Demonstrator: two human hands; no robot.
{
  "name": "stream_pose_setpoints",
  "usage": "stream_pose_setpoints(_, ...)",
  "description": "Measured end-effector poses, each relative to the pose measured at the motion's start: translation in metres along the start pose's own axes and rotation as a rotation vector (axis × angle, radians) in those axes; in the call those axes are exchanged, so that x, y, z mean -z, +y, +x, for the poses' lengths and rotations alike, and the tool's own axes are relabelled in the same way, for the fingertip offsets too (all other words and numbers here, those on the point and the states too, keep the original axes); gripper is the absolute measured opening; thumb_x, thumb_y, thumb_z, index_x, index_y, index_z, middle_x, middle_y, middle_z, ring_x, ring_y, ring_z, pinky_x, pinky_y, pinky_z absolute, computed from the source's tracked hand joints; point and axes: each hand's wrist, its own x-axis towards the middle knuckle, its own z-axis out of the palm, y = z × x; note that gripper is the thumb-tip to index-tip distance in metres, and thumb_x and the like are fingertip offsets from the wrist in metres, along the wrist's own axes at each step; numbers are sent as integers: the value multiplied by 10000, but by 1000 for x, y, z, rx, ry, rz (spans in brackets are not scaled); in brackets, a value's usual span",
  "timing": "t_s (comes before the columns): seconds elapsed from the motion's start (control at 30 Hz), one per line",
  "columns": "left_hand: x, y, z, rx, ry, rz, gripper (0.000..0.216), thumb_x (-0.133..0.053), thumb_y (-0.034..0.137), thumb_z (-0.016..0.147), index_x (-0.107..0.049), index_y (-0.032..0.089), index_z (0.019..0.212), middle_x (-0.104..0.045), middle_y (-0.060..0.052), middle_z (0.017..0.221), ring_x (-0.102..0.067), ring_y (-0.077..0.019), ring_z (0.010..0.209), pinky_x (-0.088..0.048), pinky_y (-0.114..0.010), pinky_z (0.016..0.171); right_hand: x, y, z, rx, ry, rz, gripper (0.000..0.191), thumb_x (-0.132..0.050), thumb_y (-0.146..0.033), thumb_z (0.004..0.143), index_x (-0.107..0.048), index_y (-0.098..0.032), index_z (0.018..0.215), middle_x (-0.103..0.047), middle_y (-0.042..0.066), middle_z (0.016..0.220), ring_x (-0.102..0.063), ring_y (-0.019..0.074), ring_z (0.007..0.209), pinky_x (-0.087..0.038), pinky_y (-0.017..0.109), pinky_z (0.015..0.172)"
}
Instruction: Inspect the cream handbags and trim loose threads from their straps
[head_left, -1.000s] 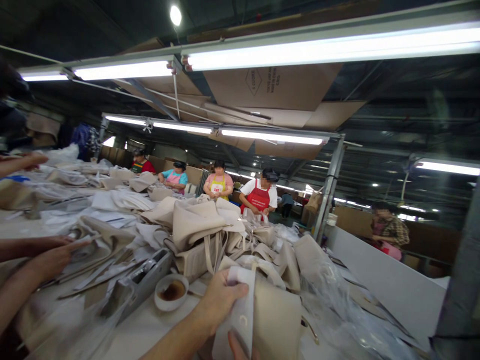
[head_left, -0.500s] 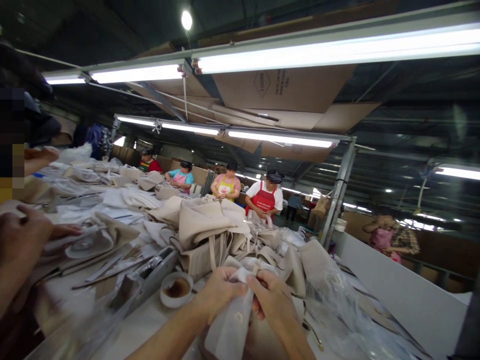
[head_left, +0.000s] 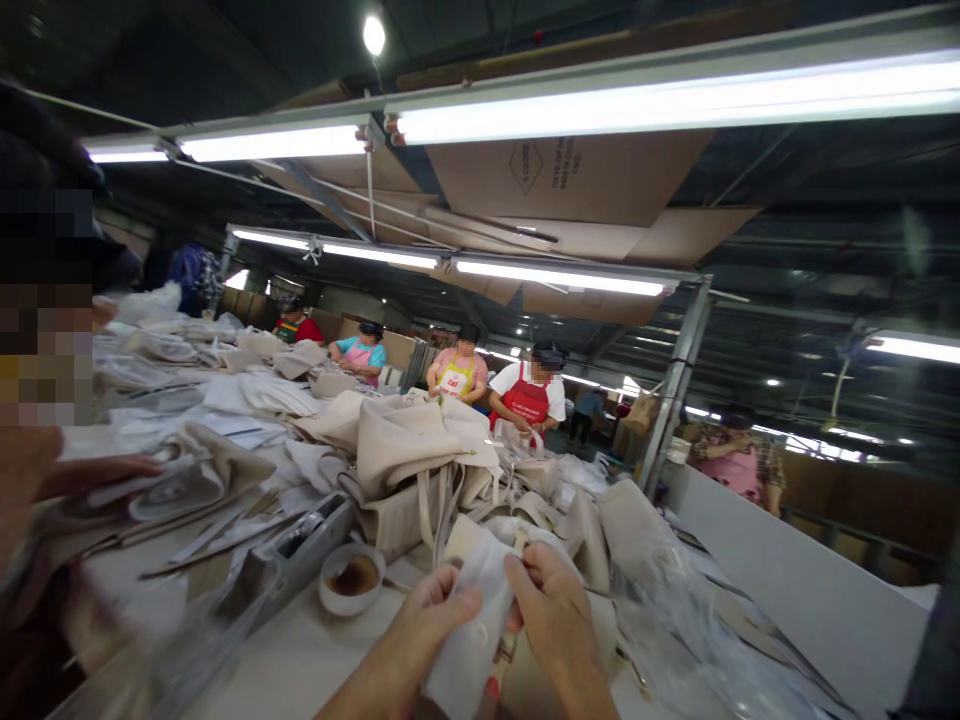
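Nearby, bowl (head_left: 351, 579) — brown liquid, hands (head_left: 495, 625) pinching cloth (head_left: 472, 640)

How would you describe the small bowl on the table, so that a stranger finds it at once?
Start at the long work table heaped with beige bags. Near its front edge, just left of the person's left hand, beside a grey metal tool, stands the small white bowl. It alone is round and holds a brown residue.
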Motion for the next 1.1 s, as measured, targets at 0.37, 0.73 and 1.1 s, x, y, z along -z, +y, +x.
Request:
stream_pose_setpoints(0.37, 8, -31, 8, -179, 16, 183, 465, -809, 579, 653, -625, 181, 805, -656, -21, 637, -531, -123, 461, -401, -219, 447, -1, 6, -1, -5, 50, -64, 245, -420, -327, 867, -446, -281, 627, -513, -35, 491, -551, 193, 505, -391, 323, 548)
stream_pose_setpoints(0.73, 13, -22, 1, -457, 73, 703, 265, -644, 378, 821, -815, 227, 955, -691, -96, 805, -628, -276, 808, -486, -339, 800, 5, 25, 5, -143, -148, 265, 503, -335, -647, 909, -573, -256, 698, -506, -28, 439, -459, 158, 381, -299, 279, 383)
stream_pose_setpoints(1.1, 2, 7, -12, -31, -125, 352, 488, -765, 575, 710, -724, 164, 969, -691, -90, 917, -649, -253, 878, -470, -300, 744, 25, 3, 2, 88, -263, 146, 234, -498, -398, 779, -469, -229, 619, -376, -95, 474, -345, 89, 423, -275, 242, 470)
